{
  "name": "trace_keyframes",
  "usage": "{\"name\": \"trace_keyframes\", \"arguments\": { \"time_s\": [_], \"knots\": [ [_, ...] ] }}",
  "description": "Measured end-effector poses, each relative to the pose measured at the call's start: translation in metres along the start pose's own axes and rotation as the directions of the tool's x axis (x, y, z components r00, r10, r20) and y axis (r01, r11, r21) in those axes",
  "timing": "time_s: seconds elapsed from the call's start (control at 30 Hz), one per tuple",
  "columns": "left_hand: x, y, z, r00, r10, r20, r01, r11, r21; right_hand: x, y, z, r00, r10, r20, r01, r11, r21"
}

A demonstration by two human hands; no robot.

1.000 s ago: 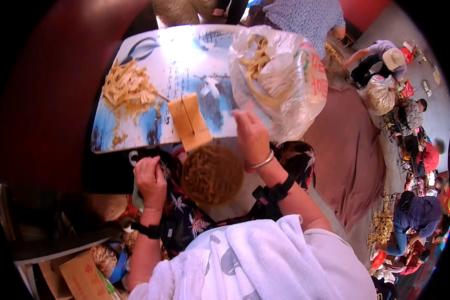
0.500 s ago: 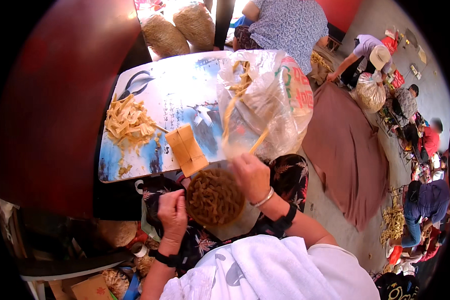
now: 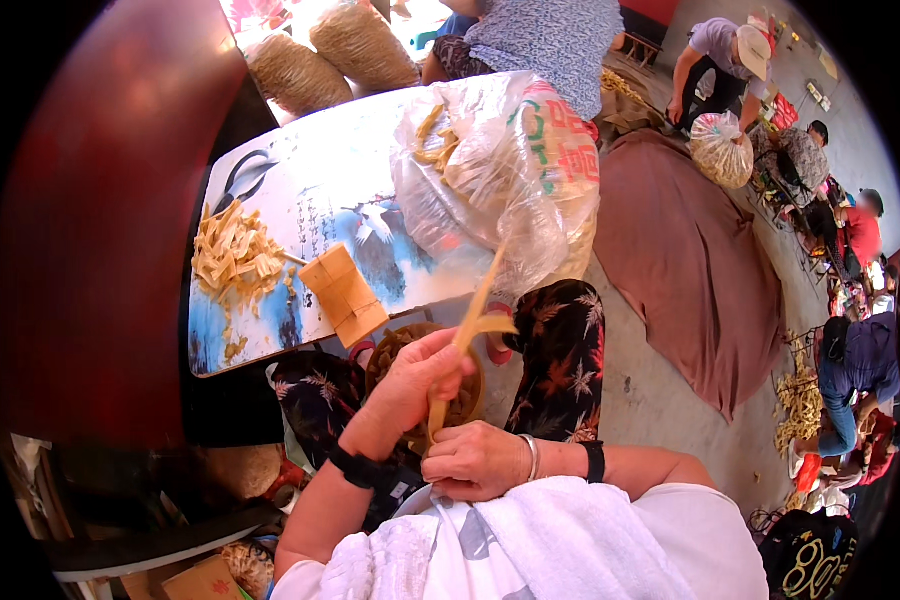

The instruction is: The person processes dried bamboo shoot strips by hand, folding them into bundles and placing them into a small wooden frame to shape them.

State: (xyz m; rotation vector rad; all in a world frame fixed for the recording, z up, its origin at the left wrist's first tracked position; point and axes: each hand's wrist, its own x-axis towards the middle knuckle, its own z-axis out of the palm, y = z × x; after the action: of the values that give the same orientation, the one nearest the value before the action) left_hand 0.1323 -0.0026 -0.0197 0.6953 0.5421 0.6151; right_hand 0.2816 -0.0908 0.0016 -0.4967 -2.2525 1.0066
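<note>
A long, flat tan strip (image 3: 485, 290) runs up from my hands toward the plastic bag, a short piece folding off to its right. My left hand (image 3: 415, 380) is closed round its middle. Just below, close to my body, my right hand (image 3: 475, 460) is closed at the strip's lower end. Behind my left hand, between my knees, a round tub (image 3: 482, 388) of brown curled pieces is partly hidden. On the table (image 3: 320, 205) lie a tan wooden block (image 3: 343, 292), a heap of short pale strips (image 3: 232, 250) and black-handled scissors (image 3: 244, 180). A clear plastic bag (image 3: 490, 195) holds more strips.
A brown cloth (image 3: 685, 265) covers floor to the right. Beyond the table sits a person in a patterned shirt (image 3: 540, 45); filled sacks (image 3: 295, 75) stand nearby. Another person (image 3: 725, 60) bends beside a full bag (image 3: 720, 150). Boxes and clutter (image 3: 200, 580) lie lower left.
My right hand has come down from the bag's edge to my lap with the strip. My left hand has moved up and right onto the strip. The view has shifted slightly.
</note>
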Motion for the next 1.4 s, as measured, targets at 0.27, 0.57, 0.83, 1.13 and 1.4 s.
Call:
{"name": "trace_keyframes", "arguments": {
  "time_s": [0.27, 0.57, 0.83, 1.13, 1.4],
  "knots": [
    [-0.045, -0.003, 0.023, 0.798, 0.6, -0.062, -0.176, 0.33, 0.928, -0.018, 0.062, -0.033, 0.6, 0.741, -0.302, -0.199, 0.504, 0.841],
    [-0.136, -0.006, 0.042, 0.921, 0.346, -0.182, 0.025, 0.412, 0.911, 0.017, 0.122, -0.08, 0.553, 0.808, -0.203, 0.233, 0.084, 0.969],
    [-0.233, 0.04, 0.069, 0.734, 0.219, -0.643, 0.197, 0.837, 0.511, 0.019, 0.185, -0.126, 0.407, 0.861, -0.304, 0.53, 0.049, 0.846],
    [-0.249, 0.02, 0.025, 0.498, 0.427, -0.755, -0.192, 0.903, 0.384, 0.031, 0.137, -0.081, 0.42, 0.836, -0.353, 0.359, 0.204, 0.911],
    [-0.096, 0.008, 0.02, 0.922, 0.127, -0.365, -0.035, 0.968, 0.248, 0.002, 0.075, -0.009, 0.719, 0.651, -0.246, -0.318, 0.621, 0.716]
  ]
}}
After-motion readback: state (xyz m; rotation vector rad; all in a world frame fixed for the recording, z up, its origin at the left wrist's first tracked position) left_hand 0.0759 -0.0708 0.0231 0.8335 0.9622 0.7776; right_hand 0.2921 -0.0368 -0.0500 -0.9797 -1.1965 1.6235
